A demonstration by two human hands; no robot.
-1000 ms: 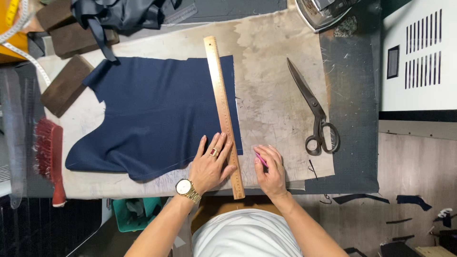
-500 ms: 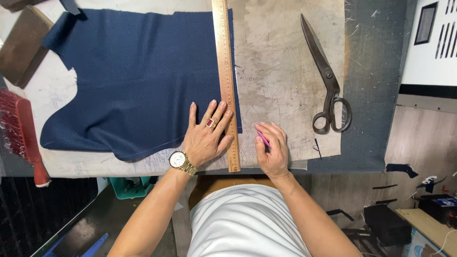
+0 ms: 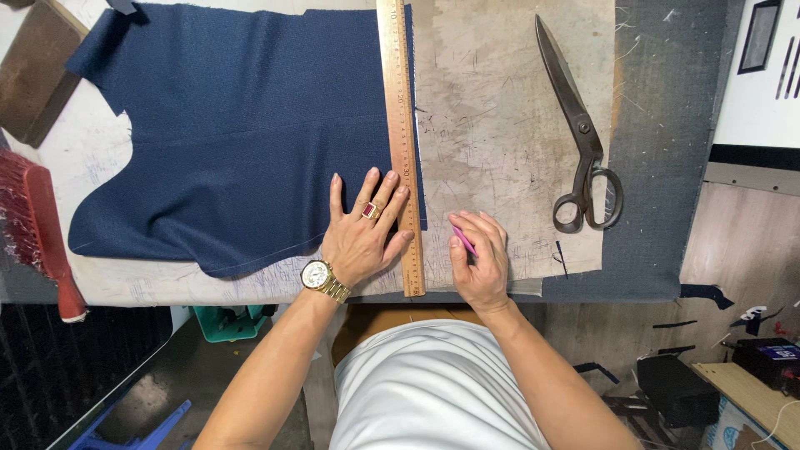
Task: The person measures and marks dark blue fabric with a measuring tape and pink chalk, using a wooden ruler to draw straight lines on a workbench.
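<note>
A long wooden ruler (image 3: 401,142) lay straight up the middle of the frame, running from the near table edge to the top of the picture, set along the right-hand edge of a dark blue cut piece of woven cloth (image 3: 242,133) that filled the upper left. The left hand (image 3: 364,236), wearing a gold wristwatch (image 3: 319,276) and a red-stoned ring, was spread flat with fingers splayed, palm on the cloth and fingertips over the ruler's left edge, apparently pinning both so neither would slide. The right hand (image 3: 481,260), just right of the ruler near the lower centre, was curled around a small pink piece of tailor's chalk (image 3: 463,239), pinched between thumb and fingers with its tip toward the ruler's edge, a grip suited to drawing a line against it.

Large dark steel shears (image 3: 582,137) lay shut at the upper right, well apart from both hands, blades pointing up the frame. A red-handled brush (image 3: 37,233) rested at the left edge, and a brown wooden block (image 3: 33,71) sat in the upper left corner.

The worktable (image 3: 508,108) was covered with worn, scuffed beige paper marked with old chalk lines, over a dark grey felt layer showing on the right. Below the table were a green plastic basket (image 3: 225,321) and a dark floor with scraps of cloth at the lower right.
</note>
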